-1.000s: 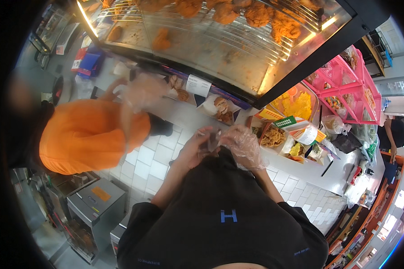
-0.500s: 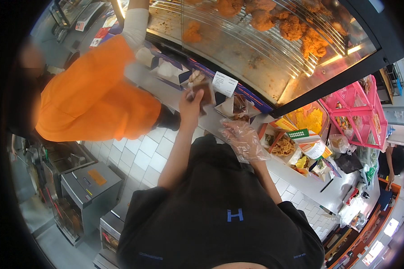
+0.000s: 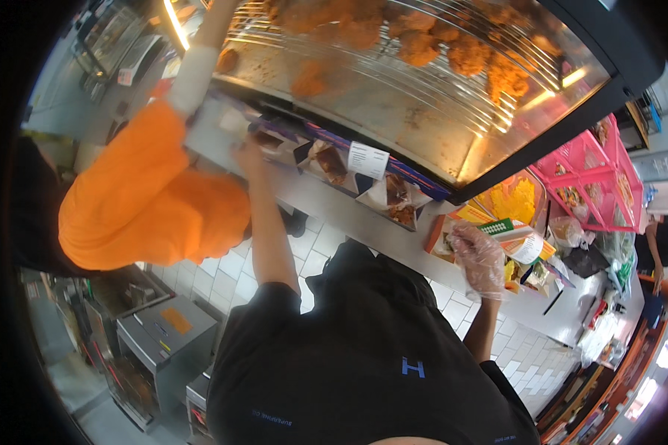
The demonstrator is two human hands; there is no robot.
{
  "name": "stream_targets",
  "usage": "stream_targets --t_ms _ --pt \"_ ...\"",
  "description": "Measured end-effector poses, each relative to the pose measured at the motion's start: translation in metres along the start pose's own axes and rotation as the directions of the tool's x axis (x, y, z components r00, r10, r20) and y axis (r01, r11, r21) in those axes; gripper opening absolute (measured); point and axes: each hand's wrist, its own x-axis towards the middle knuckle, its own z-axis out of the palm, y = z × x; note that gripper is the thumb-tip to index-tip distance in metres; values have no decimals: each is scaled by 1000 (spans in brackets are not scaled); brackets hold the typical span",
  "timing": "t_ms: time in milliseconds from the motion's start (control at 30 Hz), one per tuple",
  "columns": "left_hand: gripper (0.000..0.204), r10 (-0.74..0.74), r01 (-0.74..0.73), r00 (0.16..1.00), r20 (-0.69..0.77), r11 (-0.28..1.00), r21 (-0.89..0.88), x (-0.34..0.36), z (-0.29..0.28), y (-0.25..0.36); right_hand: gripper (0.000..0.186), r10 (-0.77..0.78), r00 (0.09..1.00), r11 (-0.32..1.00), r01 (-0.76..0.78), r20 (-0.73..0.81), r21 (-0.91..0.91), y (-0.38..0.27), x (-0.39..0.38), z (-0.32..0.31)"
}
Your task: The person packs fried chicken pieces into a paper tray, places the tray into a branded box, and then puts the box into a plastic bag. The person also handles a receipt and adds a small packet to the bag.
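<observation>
My bare left hand [image 3: 248, 154] reaches to the left part of the counter, blurred by motion, beside an open paper box with a dark brown packet [image 3: 269, 140] in it. Whether its fingers grip the packet I cannot make out. To the right, another open box holds a brown packet [image 3: 329, 161]. Beyond that, a third box contains a brown packet [image 3: 396, 189] and fried pieces [image 3: 403, 213]. My right hand [image 3: 478, 254], in a clear plastic glove, hangs over an orange-and-white food box [image 3: 439, 239], fingers loosely extended with nothing visible in them.
A heated glass display case [image 3: 490, 167] with fried chicken [image 3: 466, 55] stands behind the boxes, a white label [image 3: 368, 160] on its lower edge. Pink baskets [image 3: 583, 182] stand at right. A co-worker in an orange shirt [image 3: 152, 200] leans close on my left. Grey kitchen equipment [image 3: 167, 334] stands lower left.
My left hand has let go of a brown packet, now lying in the middle box, and moved left. My gloved right hand has moved right, over the orange-and-white box.
</observation>
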Motion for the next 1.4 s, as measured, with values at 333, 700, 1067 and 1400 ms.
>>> stream_targets --t_ms 333,700,1067,1400 --pt "42 -71 85 986 149 993 -87 -124 -145 -65 32 -193 792 943 -13 -579 -332 39 62 -175" --pt "28 -233 242 890 392 970 28 -278 -183 -34 36 -202 949 653 -52 -240 -756 260 311 -212" --pt "25 -90 231 590 802 971 -61 -335 -135 109 30 -201 889 901 3 -411 -433 183 210 -207" --pt "41 172 610 110 979 766 -203 -372 -92 186 26 -94 994 955 76 50 287 -43 10 -44"
